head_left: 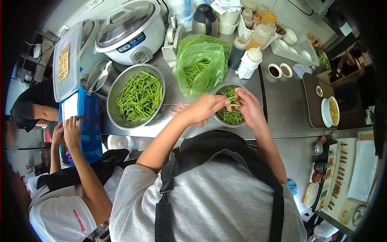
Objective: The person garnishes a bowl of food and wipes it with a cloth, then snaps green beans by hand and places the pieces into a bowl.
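Over a small metal bowl (pixel 229 123) of green bean pieces, my left hand (pixel 207 107) pinches green beans (pixel 233 101). My right hand (pixel 248 105) is closed on the other end of the same beans, over the bowl's right side. Behind the bowl, an open green plastic bag (pixel 217 52) holds more long beans. To the left stands a large perforated metal colander (pixel 112 103) full of cut green beans. Pinkish cloth or paper (pixel 178 109) lies beneath my left forearm.
A rice cooker (pixel 131 34), a thermos (pixel 204 20) and sauce bottles (pixel 250 62) stand along the back. A tray (pixel 310 92) with a bowl of soup is at right. At left a co-worker's hands (pixel 71 133) are over a blue bin (pixel 90 129).
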The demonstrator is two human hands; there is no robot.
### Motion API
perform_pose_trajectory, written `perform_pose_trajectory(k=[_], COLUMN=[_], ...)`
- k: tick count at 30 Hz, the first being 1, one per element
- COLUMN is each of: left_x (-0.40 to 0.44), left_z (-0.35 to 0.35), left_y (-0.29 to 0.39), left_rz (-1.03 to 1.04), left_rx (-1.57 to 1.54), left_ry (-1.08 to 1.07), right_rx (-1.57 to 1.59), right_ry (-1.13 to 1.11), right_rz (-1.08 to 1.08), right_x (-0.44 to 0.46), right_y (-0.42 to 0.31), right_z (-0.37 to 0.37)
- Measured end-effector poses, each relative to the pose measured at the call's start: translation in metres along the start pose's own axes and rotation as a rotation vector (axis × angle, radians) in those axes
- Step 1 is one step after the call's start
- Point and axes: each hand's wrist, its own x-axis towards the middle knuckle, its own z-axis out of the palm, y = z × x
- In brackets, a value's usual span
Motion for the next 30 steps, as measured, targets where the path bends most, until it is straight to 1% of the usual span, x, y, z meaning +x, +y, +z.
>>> perform_pose_trajectory(k=[2,5,8,11,14,17,20,23,26,29,30], left_x=[0.001,0.002,0.004,0.004,0.004,0.004,0.009,0.010,0.009,0.023,0.023], left_z=[-0.003,-0.004,-0.006,-0.009,-0.010,-0.011,-0.010,-0.009,-0.002,0.007,0.007], left_y=[0.001,0.001,-0.001,0.000,0.000,-0.001,-0.006,-0.008,0.010,-0.010,-0.009], left_rz=[-0.031,0.005,0.017,0.035,0.084,0.096,0.164,0.154,0.028,0.151,0.111], left_rx=[-0.001,0.106,0.191,0.298,0.387,0.465,0.613,0.547,0.437,0.398,0.339], left_ry=[-0.012,-0.027,-0.023,-0.018,0.006,0.006,0.012,0.055,0.113,0.255,0.241], right_rx=[-0.175,-0.369,-0.794,-0.798,-0.871,-1.118,-1.016,-0.898,-0.292,0.086,0.097], right_ry=[-0.069,-0.124,-0.144,-0.178,-0.198,-0.304,-0.358,-0.254,-0.037,-0.044,-0.014], right_rz=[-0.002,0.021,-0.135,-0.118,-0.156,-0.282,-0.075,-0.109,-0.092,-0.033,-0.034], right_x=[-0.003,-0.004,-0.008,-0.007,-0.012,-0.014,-0.012,-0.004,0.000,0.002,0.002], right_y=[-0.012,-0.031,-0.040,-0.042,-0.048,-0.057,-0.049,-0.032,-0.011,-0.001,-0.001], right_z=[-0.001,0.002,0.007,0.001,0.009,0.014,0.013,0.007,0.013,0.016,0.020])
